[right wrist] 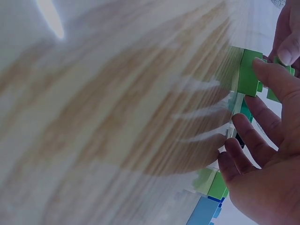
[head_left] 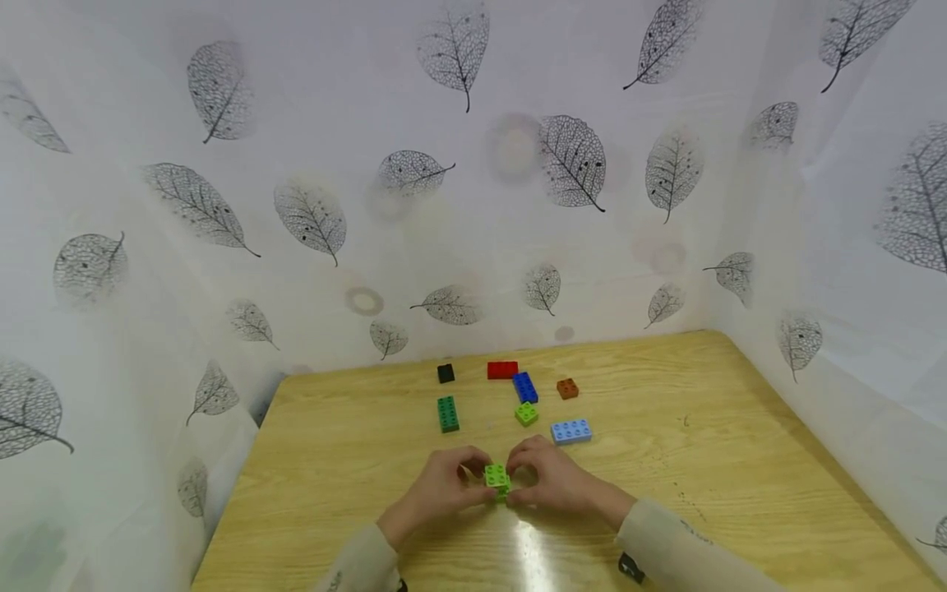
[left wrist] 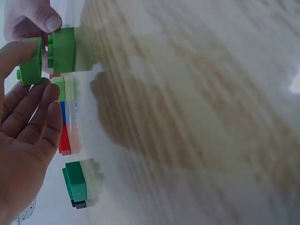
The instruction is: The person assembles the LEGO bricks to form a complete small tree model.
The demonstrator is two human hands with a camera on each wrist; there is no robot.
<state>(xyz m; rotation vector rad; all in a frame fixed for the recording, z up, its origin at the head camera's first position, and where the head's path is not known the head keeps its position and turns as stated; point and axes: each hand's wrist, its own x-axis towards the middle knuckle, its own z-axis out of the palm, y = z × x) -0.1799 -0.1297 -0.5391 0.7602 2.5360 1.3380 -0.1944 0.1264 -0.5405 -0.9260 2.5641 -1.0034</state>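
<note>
My left hand (head_left: 445, 485) pinches a lime-green building brick (left wrist: 31, 63) between thumb and fingers. This brick hangs above the table with its studs toward the top. Just under it, a second lime-green brick (right wrist: 248, 72) sits on the table, studs up. My right hand (head_left: 553, 478) holds that lower brick between its thumb and index finger, while its other fingers spread out beside it. From the head view the upper brick overlaps most of the lower one. In the left wrist view a small gap shows between the two.
Beyond my hands on the wooden table (head_left: 333, 460) lie a dark green brick (head_left: 447, 413), a black one (head_left: 445, 373), a red one (head_left: 502, 370), a blue one (head_left: 525, 387), another lime-green one (head_left: 527, 413), a brown one (head_left: 567, 388) and a light blue one (head_left: 571, 432). Leaf-patterned curtain (head_left: 473, 230) surrounds the table.
</note>
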